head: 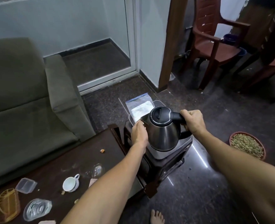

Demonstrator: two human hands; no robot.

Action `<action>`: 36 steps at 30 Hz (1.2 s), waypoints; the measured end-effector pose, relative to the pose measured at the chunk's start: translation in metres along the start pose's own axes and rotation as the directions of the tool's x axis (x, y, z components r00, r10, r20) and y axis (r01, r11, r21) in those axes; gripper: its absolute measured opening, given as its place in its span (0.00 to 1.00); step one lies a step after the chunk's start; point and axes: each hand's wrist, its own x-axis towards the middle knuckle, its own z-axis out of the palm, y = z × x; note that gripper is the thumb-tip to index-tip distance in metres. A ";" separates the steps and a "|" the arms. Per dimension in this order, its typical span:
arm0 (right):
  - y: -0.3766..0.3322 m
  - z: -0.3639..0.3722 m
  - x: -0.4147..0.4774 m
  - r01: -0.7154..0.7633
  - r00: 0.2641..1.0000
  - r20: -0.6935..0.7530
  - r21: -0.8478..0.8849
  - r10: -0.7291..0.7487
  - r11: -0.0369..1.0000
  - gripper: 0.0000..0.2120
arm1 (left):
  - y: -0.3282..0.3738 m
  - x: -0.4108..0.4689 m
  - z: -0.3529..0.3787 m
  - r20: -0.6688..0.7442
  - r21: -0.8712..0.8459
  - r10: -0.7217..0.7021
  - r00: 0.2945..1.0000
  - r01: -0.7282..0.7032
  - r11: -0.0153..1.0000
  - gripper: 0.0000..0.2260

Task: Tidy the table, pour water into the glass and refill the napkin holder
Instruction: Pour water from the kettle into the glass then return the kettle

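A steel electric kettle (pixel 163 135) with a black lid stands on a small dark stool beside the table. My right hand (pixel 193 120) is closed around its black handle. My left hand (pixel 139 132) rests against the kettle's left side near the spout. On the dark wooden table (pixel 91 156) lie a clear drinking glass (pixel 98 170) on its side, a white cup (pixel 70 183), a wire napkin holder (pixel 4 205) at the lower left, a clear plastic box (pixel 26 185) and a glass dish (pixel 37 209). A zip bag of white napkins (pixel 140 108) lies behind the kettle.
A grey-green sofa (pixel 28 97) runs along the table's far side. Small scraps (pixel 102 151) dot the tabletop. A round basket of seeds (pixel 246 145) sits on the floor at right, with brown plastic chairs (pixel 214 41) beyond. My bare foot (pixel 157 217) shows at the bottom.
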 end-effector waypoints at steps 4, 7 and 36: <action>0.028 0.002 0.026 -0.047 0.999 0.021 -0.010 0.047 0.999 0.21 | -0.021 0.012 0.022 -0.015 -0.039 -0.044 0.999 0.043 0.998 0.16; 0.050 0.006 0.042 -0.080 0.996 0.033 -0.013 0.080 0.997 0.20 | -0.034 0.019 0.034 -0.027 -0.049 -0.066 0.997 0.065 0.997 0.15; 0.115 0.005 0.094 -0.262 0.940 0.222 -0.012 0.258 0.965 0.16 | -0.071 0.053 0.054 0.044 0.099 -0.086 0.995 0.081 0.992 0.15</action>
